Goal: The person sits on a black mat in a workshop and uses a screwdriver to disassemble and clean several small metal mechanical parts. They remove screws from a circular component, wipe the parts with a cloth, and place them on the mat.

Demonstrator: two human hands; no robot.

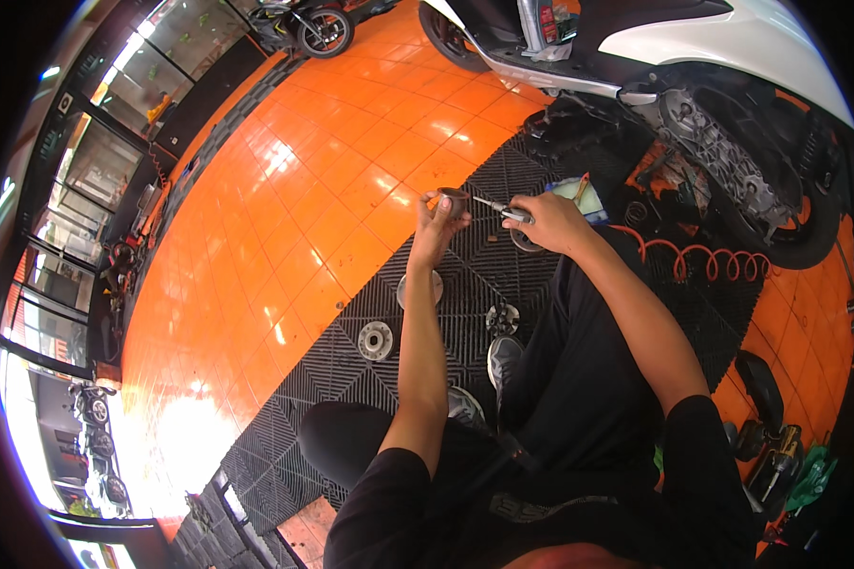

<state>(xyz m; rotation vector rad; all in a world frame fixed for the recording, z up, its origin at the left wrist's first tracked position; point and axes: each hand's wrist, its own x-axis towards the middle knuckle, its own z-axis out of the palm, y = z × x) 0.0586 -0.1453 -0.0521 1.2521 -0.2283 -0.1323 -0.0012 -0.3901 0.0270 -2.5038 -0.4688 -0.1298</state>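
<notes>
My left hand (436, 226) is closed around a small dark, round, cup-shaped metal part (456, 201), held up above the mat. In my right hand (558, 224) is a silver air blow gun (516, 214). Its thin nozzle points left at the metal part, with a small gap between them. Under my right hand a round metal piece (525, 243) is partly covered. A pale disc (434, 287) lies partly behind my left forearm. On the mat also rest a holed round metal flange (377, 341) and a round part with several pads (503, 320), near my shoe.
A black ribbed mat (351, 379) lies over the orange tiled floor (285, 209). To the right stands a white scooter (731, 38) with its engine casing (721, 142) exposed. A red coiled hose (697, 261) runs beside my right arm. Tools and parts (778, 455) lie at lower right.
</notes>
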